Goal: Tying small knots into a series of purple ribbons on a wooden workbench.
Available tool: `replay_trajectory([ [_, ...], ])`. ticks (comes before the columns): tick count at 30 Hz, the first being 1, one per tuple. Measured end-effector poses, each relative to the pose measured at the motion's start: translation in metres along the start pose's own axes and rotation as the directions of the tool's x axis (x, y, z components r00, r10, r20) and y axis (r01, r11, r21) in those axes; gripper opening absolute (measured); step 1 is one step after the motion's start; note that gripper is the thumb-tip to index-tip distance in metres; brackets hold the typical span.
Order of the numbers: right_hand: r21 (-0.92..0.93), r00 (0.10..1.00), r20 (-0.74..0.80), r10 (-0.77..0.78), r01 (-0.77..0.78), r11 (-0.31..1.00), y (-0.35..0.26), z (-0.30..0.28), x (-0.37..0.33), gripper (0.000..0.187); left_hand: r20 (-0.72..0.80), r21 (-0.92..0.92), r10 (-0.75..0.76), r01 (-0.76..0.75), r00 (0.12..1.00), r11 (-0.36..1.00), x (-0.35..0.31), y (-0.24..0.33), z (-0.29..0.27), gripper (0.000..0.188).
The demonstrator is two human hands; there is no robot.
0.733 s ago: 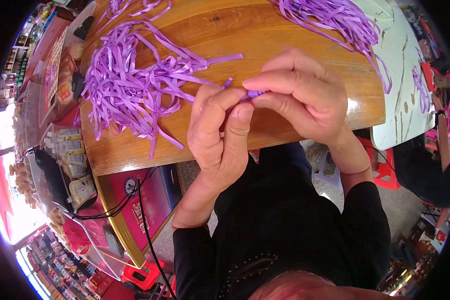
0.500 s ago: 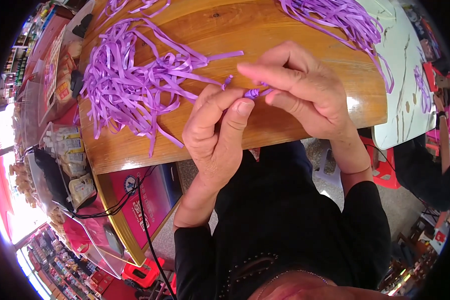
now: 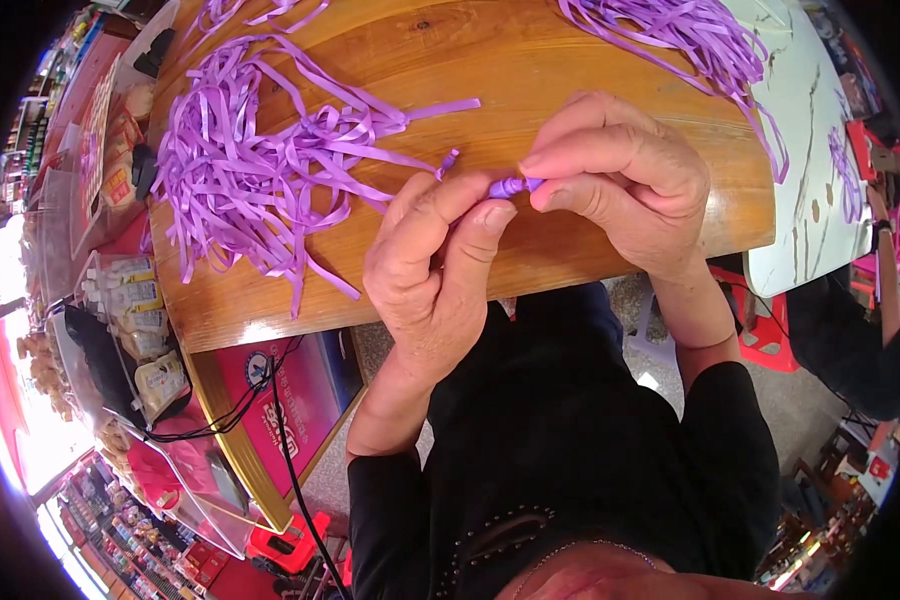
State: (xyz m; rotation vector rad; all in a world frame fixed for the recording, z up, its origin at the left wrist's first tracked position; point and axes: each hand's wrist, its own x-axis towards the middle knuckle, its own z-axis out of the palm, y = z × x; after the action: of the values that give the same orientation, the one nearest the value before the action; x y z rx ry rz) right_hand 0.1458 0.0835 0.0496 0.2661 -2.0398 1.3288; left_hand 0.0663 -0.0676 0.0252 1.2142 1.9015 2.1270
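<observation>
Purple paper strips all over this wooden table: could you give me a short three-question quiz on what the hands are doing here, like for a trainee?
1. True or false: both hands pinch the same small folded purple paper strip.
2. Where does the larger loose pile of purple paper strips lie? A) to the person's left on the round wooden table B) on the floor C) in the person's lap
3. Fill in: the left hand and right hand work above the table's near ____.

Key
1. True
2. A
3. edge
</observation>
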Motion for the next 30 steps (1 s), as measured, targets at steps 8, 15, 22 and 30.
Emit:
replay_trajectory([
  [8,-0.016,0.999,-0.031,0.030,-0.031,0.999,0.0034,-0.0010,-0.0029,0.019,0.034,0.025,0.032,-0.032,0.999,0.999,0.0034,0.0018,0.0022,0.016],
  [15,-0.005,0.999,-0.017,0.034,-0.034,0.999,0.0011,-0.0027,-0.0042,0.018,0.065,0.100,0.020,-0.027,0.998,0.995,0.0050,0.0047,0.0010,0.013],
  [22,-0.004,1.000,-0.020,0.019,-0.019,1.000,0.0043,-0.0036,-0.0066,0.019,0.076,0.076,-0.005,-0.001,0.997,0.997,0.0052,0.0046,0.0026,0.014],
  [30,-0.198,0.994,0.051,-0.096,0.104,0.975,0.0015,-0.0087,-0.0041,0.021,0.146,0.160,0.015,-0.039,0.989,0.986,0.0091,0.0075,-0.0027,0.015],
])
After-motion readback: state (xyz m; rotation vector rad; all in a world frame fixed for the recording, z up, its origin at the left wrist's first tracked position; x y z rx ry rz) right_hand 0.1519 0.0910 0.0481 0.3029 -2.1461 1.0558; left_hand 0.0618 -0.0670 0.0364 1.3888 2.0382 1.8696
